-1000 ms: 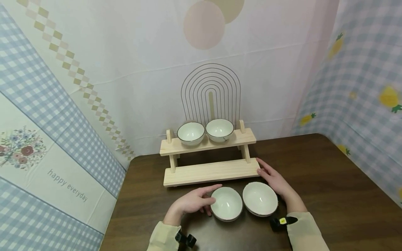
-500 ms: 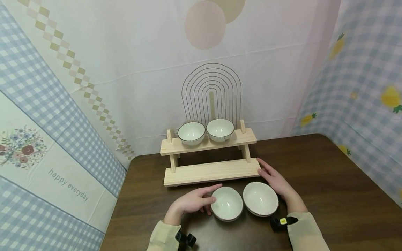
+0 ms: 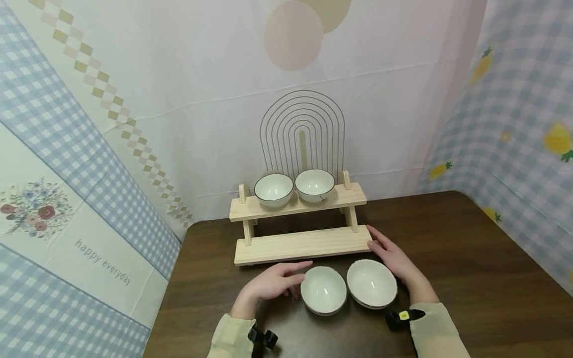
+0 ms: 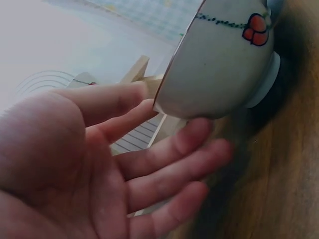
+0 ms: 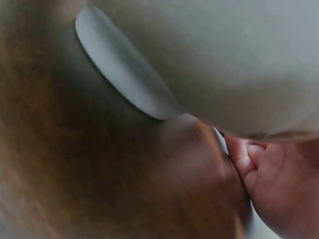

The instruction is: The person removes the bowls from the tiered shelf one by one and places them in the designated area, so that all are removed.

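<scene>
Two white bowls stand on the table in front of a wooden two-tier rack: a left bowl (image 3: pixel 324 291) and a right bowl (image 3: pixel 371 284). Just left of the left bowl is my left hand (image 3: pixel 271 284), its fingers loosely spread; in the left wrist view the fingertips lie close by the bowl (image 4: pixel 219 64), which bears a red painted motif. Whether they still touch it, I cannot tell. My right hand (image 3: pixel 394 257) rests its fingertips at the right end of the lower shelf (image 3: pixel 304 244), behind the right bowl. In the right wrist view a bowl (image 5: pixel 239 64) hides most of that hand.
On the upper shelf (image 3: pixel 241 211) sit two more dark-rimmed bowls, a left one (image 3: pixel 274 190) and a right one (image 3: pixel 315 185). Behind the rack hangs a white printed cloth (image 3: pixel 215 124). Brown table (image 3: pixel 447 238) surface extends on both sides.
My left hand has drawn slightly left, its thumb coming off the inside of the left bowl. The right hand and all the bowls have stayed in place.
</scene>
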`<state>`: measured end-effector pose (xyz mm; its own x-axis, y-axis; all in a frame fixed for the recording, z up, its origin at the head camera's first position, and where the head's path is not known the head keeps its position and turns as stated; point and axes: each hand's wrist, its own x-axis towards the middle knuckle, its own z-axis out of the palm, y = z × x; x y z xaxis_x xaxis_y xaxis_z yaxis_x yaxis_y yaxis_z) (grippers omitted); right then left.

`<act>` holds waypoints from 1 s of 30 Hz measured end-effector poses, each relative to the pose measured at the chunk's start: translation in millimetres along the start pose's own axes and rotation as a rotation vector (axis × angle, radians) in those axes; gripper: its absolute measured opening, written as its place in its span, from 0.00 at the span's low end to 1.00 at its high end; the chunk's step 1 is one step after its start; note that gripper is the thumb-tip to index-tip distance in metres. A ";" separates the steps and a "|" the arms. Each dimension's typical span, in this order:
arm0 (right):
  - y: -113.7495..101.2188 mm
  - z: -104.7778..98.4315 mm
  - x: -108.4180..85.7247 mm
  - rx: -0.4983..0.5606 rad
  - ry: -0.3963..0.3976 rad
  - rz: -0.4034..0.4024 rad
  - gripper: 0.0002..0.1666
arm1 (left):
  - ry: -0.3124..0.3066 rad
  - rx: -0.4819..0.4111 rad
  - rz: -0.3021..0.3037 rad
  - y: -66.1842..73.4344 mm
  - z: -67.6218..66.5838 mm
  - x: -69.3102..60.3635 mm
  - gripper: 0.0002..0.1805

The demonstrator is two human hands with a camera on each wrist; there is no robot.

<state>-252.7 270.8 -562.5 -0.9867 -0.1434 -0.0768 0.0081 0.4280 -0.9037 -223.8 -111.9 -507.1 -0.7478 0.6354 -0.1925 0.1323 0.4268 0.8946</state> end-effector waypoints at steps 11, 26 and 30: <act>0.8 3.2 0.6 -0.018 -0.007 0.020 0.44 | 0.237 -0.132 0.046 -5.7 -9.2 4.6 0.21; -3.2 -0.1 -0.9 -0.021 -0.016 0.012 0.45 | 0.568 -0.165 0.123 20.6 -50.3 6.6 0.17; -5.2 -0.2 -1.1 -0.019 -0.020 0.023 0.46 | 0.680 -0.236 0.154 31.3 -67.4 6.3 0.17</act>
<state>-251.7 268.8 -557.7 -0.9829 -0.1510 -0.1055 0.0271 0.4484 -0.8934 -268.2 -137.9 -453.2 -0.9805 0.1048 0.1659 0.1818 0.1661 0.9692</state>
